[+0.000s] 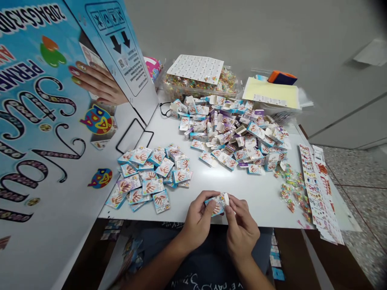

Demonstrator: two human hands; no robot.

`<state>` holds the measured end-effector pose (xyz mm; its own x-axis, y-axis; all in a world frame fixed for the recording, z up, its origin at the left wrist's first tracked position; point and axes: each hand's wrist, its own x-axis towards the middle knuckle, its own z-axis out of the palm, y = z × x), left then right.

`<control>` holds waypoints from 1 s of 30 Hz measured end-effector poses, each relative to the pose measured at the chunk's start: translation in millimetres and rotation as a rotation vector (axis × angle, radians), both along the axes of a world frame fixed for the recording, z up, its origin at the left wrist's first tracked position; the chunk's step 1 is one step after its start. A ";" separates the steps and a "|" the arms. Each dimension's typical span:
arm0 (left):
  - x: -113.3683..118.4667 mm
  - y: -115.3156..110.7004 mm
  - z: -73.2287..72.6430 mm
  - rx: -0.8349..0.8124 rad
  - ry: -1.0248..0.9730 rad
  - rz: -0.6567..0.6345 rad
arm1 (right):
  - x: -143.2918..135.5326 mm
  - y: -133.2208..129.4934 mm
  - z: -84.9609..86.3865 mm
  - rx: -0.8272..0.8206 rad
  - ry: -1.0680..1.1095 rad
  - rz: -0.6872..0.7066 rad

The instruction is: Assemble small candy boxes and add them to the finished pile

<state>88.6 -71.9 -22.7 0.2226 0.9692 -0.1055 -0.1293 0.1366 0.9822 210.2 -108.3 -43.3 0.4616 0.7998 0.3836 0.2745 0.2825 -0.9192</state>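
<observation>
Near the table's front edge, my left hand (198, 219) grips the left end of a small blue and white box (218, 204) printed with a hand picture. My right hand (242, 226) has its thumb and fingers closed on the right end of the same box, at a white flap. Left of my hands lies a heap of flat, closed-looking boxes (152, 186). Behind the hands and to the right spreads a larger pile of boxes (223, 135), several with open ends. Small colourful packets (292, 189) lie at the right, beside long sticker sheets (314, 189).
A large printed carton (39, 133) stands at the left, with a black wire stand (133, 135) beside it. At the back, a clear tub (199, 86) holds colourful packets under a white sheet. Another bin (281, 114) carries a yellow sheet (270, 92).
</observation>
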 end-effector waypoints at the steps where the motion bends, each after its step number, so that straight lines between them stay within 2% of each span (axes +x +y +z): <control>1: 0.4 0.7 0.2 0.030 0.014 0.003 | -0.9 -0.5 -0.2 0.025 -0.014 0.012; 3: 0.5 1.3 -1.4 0.113 0.065 0.000 | -2.5 -0.6 0.6 0.027 0.023 0.026; 8: -1.6 -0.3 -9.5 0.323 0.116 -0.057 | -0.8 5.7 8.4 -0.160 0.228 0.086; 11: -2.6 -2.1 -13.0 0.382 0.096 -0.095 | 5.2 11.8 12.4 -0.144 0.307 0.163; 14: -2.3 -4.2 -14.7 0.356 0.072 -0.061 | 8.3 12.9 15.7 -0.131 0.234 0.188; 17: -0.4 -4.8 -13.3 0.340 0.078 -0.010 | 4.3 6.2 15.8 -0.117 0.081 0.135; 20: 1.2 -2.3 -10.0 0.388 0.122 0.059 | -2.7 -3.0 8.7 -0.057 -0.115 0.105; 23: 0.5 1.1 -8.9 0.430 0.177 0.109 | -9.0 -8.1 -1.2 0.003 -0.292 0.131; 27: 0.6 -0.8 -14.1 0.392 0.191 0.146 | -19.4 -9.7 -5.6 -0.030 -0.238 0.175; 30: 6.5 -8.2 -17.8 0.331 0.160 0.225 | -28.5 -11.0 -3.2 -0.062 -0.104 0.123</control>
